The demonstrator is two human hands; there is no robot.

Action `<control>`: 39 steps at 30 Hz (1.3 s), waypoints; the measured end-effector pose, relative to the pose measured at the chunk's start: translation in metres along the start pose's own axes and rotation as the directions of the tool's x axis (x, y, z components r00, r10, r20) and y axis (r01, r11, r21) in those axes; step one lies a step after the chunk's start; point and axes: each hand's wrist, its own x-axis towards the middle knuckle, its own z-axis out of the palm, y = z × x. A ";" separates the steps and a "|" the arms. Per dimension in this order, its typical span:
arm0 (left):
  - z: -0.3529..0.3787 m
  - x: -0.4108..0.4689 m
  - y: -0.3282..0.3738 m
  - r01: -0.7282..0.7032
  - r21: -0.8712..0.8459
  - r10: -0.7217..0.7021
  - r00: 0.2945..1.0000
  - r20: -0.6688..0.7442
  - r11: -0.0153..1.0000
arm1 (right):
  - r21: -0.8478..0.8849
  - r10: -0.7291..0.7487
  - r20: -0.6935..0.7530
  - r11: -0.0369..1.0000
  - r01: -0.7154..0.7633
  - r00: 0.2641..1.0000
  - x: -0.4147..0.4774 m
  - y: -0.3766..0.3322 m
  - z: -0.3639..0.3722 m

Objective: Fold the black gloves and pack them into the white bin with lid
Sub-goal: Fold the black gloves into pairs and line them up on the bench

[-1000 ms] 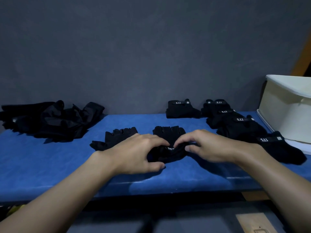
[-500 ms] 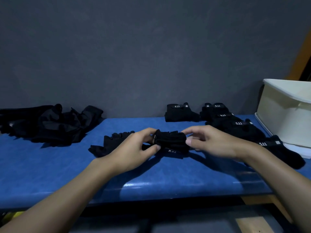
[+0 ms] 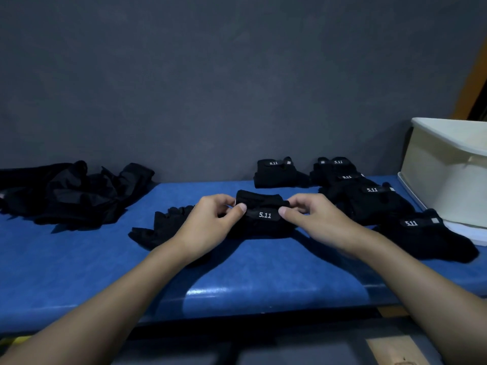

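Two hands meet over the middle of the blue table [image 3: 79,272], both closed on one folded black glove [image 3: 263,214]. The left hand [image 3: 210,222] pinches the glove's left end between thumb and curled fingers, and the right hand [image 3: 313,219] pinches the right end the same way, thumb tip pressed just beside the white "5.11" lettering on the strap facing the camera. The glove is doubled over into a compact bundle, its upper fold rising behind the strap; whether its underside rests on the table or is lifted slightly clear of it cannot be told. Just beside the left hand, partly hidden by the wrist, an unfolded glove [image 3: 160,227] lies flat with its short finger stubs pointing away from the person. Behind the hands, near the grey wall [image 3: 237,75], sits one folded bundle [image 3: 276,173] with its label showing. To its right a cluster of folded gloves [image 3: 369,196] runs toward the person, ending in one folded glove [image 3: 427,233] close to the right forearm. At the right edge of the table stands the white bin [image 3: 448,175], open at the top, resting on what looks like its flat white lid [image 3: 471,233]. Far to the left, well apart from everything else, a loose heap of unfolded gloves [image 3: 68,191] lies against the wall.
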 end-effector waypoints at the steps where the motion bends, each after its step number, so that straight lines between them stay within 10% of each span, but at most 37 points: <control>1: 0.001 0.001 -0.001 0.010 -0.003 -0.010 1.000 -0.012 1.000 | 0.014 0.022 -0.021 1.000 -0.022 1.000 0.002 0.000 0.003; 17: 0.001 0.007 -0.007 -0.070 0.170 0.068 0.997 0.020 0.983 | -0.105 -0.011 -0.282 0.994 -0.019 0.959 0.032 0.007 0.023; 23: 0.006 0.011 -0.009 -0.001 0.211 0.008 0.999 -0.034 0.977 | -0.075 -0.074 0.016 0.994 0.075 0.997 0.020 0.016 0.011; 39: -0.005 0.007 -0.011 -0.189 0.403 0.141 0.979 0.146 0.896 | -0.614 -0.040 0.012 0.788 0.039 0.999 0.027 0.015 0.024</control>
